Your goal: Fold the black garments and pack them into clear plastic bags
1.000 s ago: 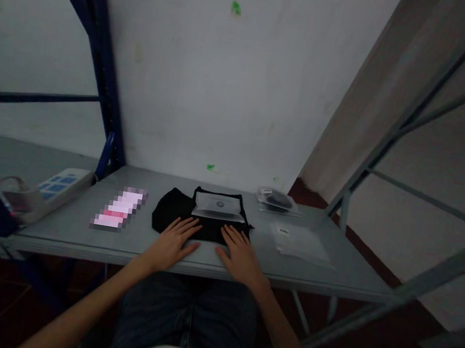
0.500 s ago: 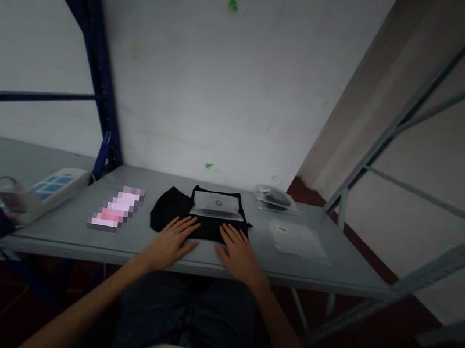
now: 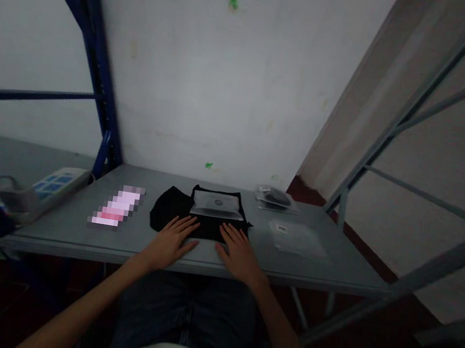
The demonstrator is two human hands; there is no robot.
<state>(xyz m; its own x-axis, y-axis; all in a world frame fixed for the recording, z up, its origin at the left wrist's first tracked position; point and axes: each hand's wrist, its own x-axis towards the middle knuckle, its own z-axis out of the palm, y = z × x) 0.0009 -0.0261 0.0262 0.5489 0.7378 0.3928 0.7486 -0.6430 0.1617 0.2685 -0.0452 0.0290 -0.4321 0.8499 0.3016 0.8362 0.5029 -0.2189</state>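
A black cloth item [image 3: 169, 211] lies on the grey table [image 3: 210, 256] in front of me. On top of it rests a clear plastic packet [image 3: 217, 204] with a small round dark mark. My left hand [image 3: 171, 243] lies flat at the near edge of the cloth, left of centre, its fingertips on the fabric. Opposite it, my right hand [image 3: 239, 254] is spread flat, fingertips on the cloth's near right part. Both hands hold nothing.
Clear bags with dark contents [image 3: 277, 198] lie at the back right, and a flat clear bag [image 3: 297, 238] nearer. A pixelated phone-like object [image 3: 119, 206] and a white power strip [image 3: 56, 187] with a cable are left. Metal frame posts flank the table.
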